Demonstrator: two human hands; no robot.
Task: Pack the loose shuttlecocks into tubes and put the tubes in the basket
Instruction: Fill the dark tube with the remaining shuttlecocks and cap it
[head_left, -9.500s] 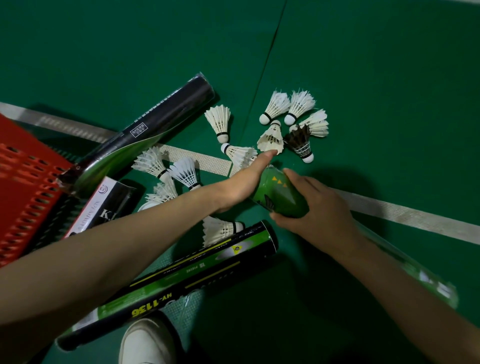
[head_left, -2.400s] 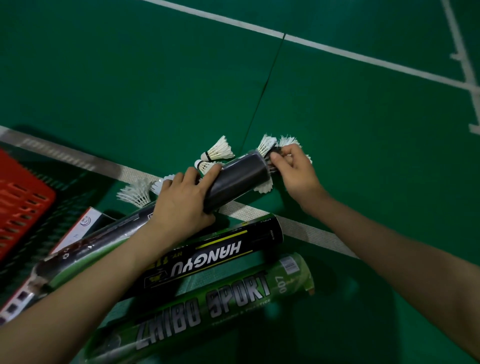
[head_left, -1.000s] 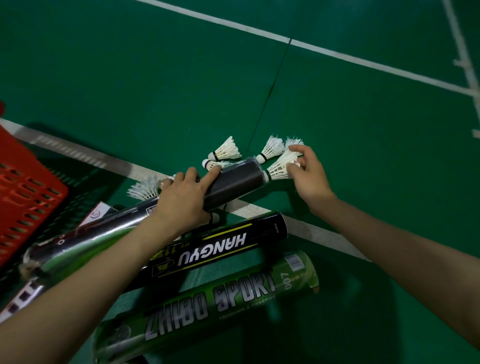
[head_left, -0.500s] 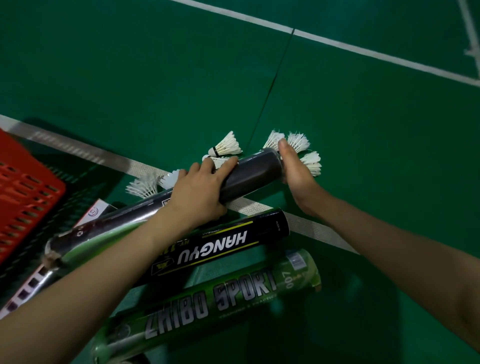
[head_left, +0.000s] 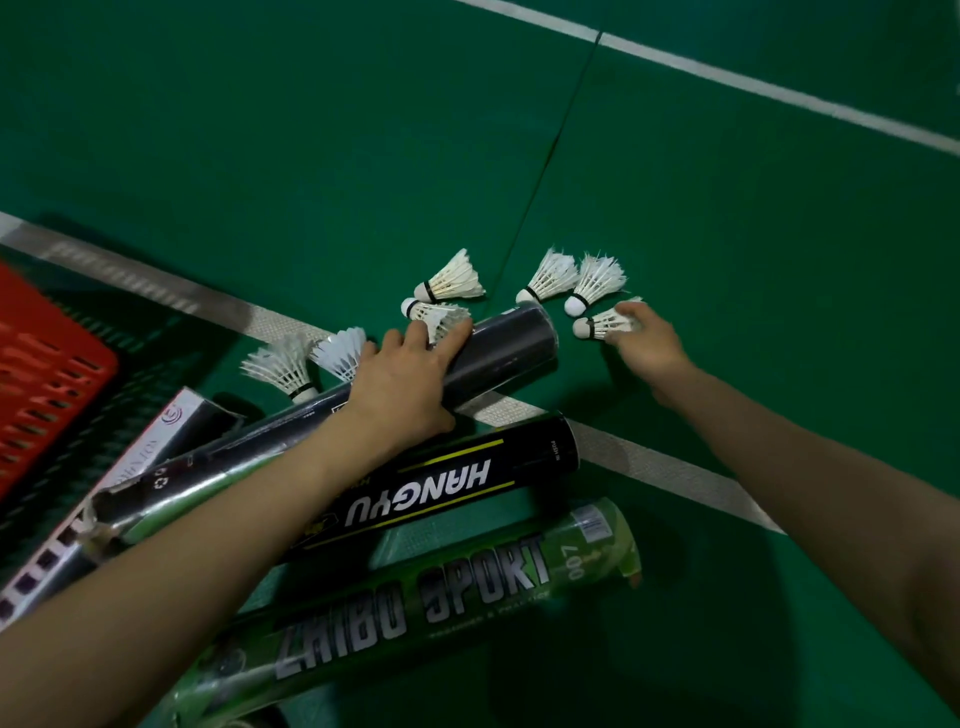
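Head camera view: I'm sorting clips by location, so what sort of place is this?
Probably an indoor badminton court: a green sports floor with white painted lines, and feather shuttlecocks and shuttlecock tubes lying on it.

Dim overhead light, soft shadows; wide-angle bending at edges, slight motion blur

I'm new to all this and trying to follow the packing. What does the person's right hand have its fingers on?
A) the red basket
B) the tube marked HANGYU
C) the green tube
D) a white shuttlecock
D: the right hand pinches the feather skirt of a white shuttlecock lying just past the end of the black tube, which the left hand grips.
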